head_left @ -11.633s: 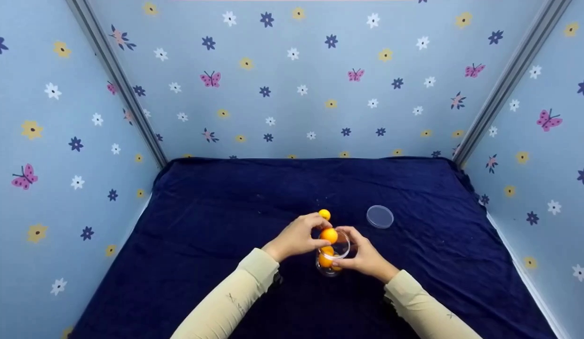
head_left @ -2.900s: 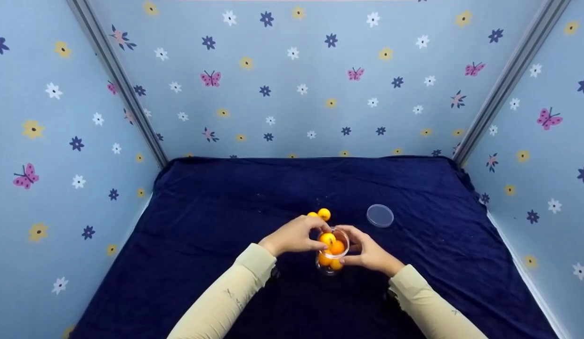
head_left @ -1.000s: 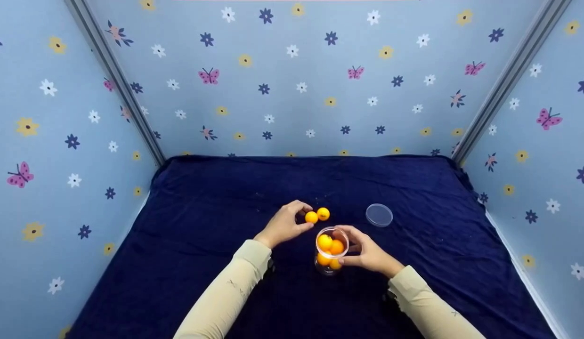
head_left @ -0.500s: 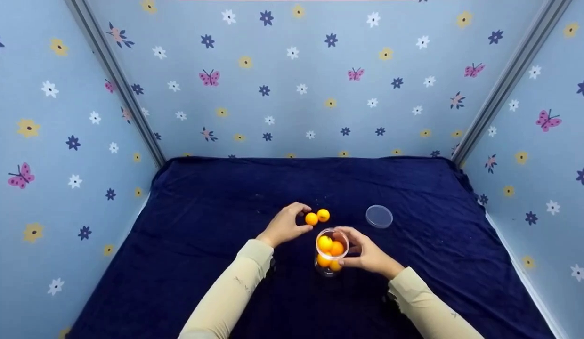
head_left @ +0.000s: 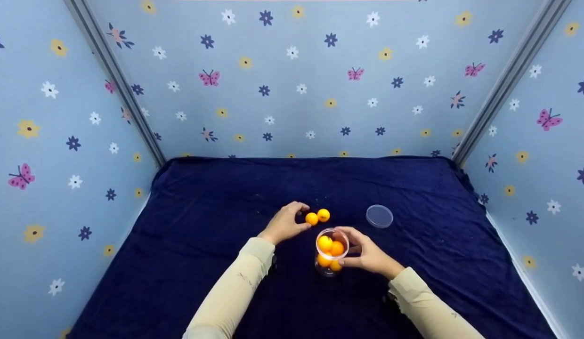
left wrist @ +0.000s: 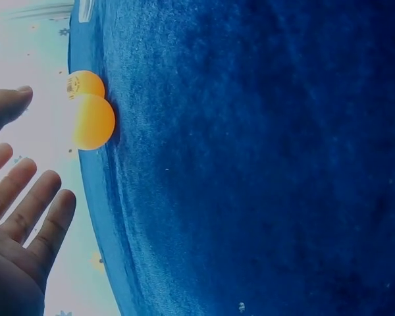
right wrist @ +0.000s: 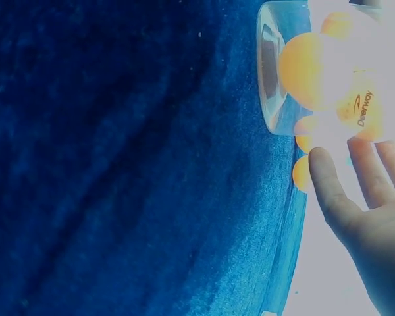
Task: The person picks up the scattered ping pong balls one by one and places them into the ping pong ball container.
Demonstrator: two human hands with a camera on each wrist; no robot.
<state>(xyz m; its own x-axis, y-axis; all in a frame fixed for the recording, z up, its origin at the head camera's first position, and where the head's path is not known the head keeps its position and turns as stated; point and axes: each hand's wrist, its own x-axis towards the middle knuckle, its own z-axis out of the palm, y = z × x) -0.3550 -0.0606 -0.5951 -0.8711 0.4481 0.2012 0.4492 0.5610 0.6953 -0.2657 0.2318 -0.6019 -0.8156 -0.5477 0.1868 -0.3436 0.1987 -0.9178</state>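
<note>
Nearest, the right hand (head_left: pixel 367 254) curled its grip round a clear jar (head_left: pixel 330 268) standing on the dark blue cloth (head_left: pixel 202 263) of the worktop. At least four orange balls (head_left: pixel 324 243) lay inside the jar. Just beyond, the left hand (head_left: pixel 283 223) had its fingers (left wrist: pixel 27 204) spread apart, holding nothing, beside two loose balls (head_left: pixel 312 218) that touched each other. Farther right lay one round clear lid (head_left: pixel 379 216). Only the right wrist view showed lettering on a ball (right wrist: pixel 322 72).
</note>
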